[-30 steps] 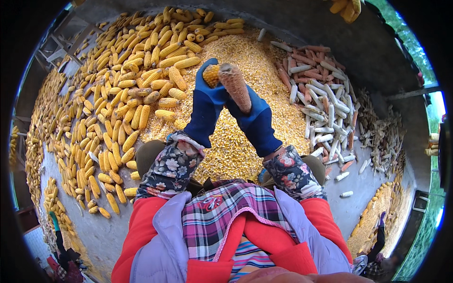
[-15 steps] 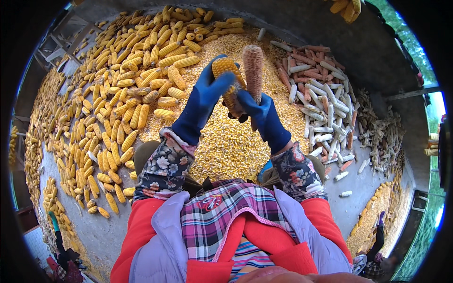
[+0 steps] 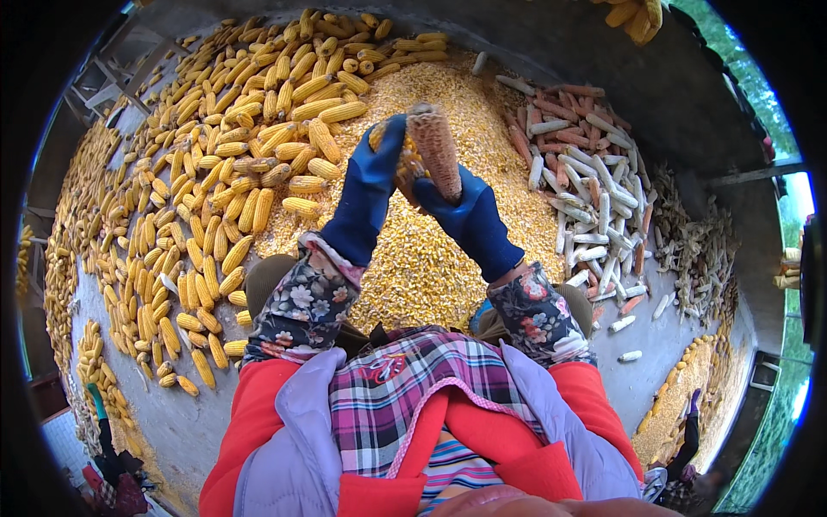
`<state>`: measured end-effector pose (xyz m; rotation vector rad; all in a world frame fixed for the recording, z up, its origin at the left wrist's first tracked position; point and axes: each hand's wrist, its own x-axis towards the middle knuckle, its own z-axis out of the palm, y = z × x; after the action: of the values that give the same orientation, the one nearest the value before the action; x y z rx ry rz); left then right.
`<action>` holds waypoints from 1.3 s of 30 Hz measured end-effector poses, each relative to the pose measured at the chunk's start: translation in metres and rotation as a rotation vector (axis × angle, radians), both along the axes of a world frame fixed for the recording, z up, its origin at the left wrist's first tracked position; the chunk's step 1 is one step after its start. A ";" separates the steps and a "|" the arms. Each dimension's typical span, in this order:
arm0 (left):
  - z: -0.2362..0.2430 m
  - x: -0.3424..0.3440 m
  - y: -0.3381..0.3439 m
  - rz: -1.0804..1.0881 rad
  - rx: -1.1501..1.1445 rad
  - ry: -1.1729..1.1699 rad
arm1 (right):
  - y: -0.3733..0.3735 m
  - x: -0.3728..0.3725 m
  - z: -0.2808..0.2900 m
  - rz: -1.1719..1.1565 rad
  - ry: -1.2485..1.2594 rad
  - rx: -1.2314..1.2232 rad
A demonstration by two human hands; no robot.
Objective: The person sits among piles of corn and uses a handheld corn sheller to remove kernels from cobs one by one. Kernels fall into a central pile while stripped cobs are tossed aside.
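My left hand [image 3: 372, 177], in a blue work glove, is closed around an ear of corn [image 3: 376, 136] whose yellow kernels show between the fingers and toward the other hand. A bare reddish-brown corn cob [image 3: 433, 148] stands tilted in my right hand [image 3: 465, 209], also gloved in blue, its thick end up and leaning left across the ear. Both hands meet over a heap of loose yellow kernels [image 3: 422, 276]. Part of the ear is hidden behind the cob and the gloves.
Whole yellow ears [image 3: 211, 220] lie in a big pile on the left. Stripped white and red cobs [image 3: 594, 189] are heaped on the right, with dry husks [image 3: 693, 233] beyond. At the lower right, another person's arm [image 3: 687, 444] is beside more kernels; another person [image 3: 110, 465] is at lower left.
The bare cob has swung left, its top tilting over the ear. My right hand has shifted slightly left and down, while my left hand has turned and now covers more of the ear.
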<state>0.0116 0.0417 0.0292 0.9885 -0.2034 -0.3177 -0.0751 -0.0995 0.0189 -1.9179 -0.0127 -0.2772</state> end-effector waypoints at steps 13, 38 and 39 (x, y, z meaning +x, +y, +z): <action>0.011 -0.002 0.009 -0.073 0.137 -0.117 | -0.010 -0.005 0.017 0.124 0.421 0.496; 0.007 0.004 0.007 -0.064 0.268 -0.043 | -0.010 -0.002 0.007 0.050 0.039 -0.020; 0.014 -0.001 0.005 -0.054 0.310 -0.054 | -0.014 -0.003 0.006 0.065 0.080 0.040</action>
<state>0.0108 0.0465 0.0435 1.3006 -0.2349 -0.3795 -0.0778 -0.1133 0.0246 -1.8841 -0.0163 -0.1554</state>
